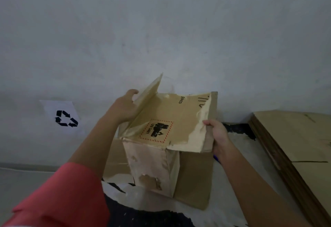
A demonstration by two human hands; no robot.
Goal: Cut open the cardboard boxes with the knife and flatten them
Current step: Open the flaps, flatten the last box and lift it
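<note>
- In front of the wall (161, 30), we hold the cardboard box (154, 164), opened but not yet flat.
- Our left hand (123, 108) grips the left flap (150, 90), our right hand (217, 135) the torn flap (197, 137).
- Flattened sheets (295, 137) lie stacked at right.

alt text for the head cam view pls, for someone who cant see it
A person's left hand and right hand grip opposite sides of a torn, taped cardboard box with a UN 3481 label, in front of a pale wall. A stack of flattened cardboard lies to the right, and a recycling sign is on the wall at left.
</note>
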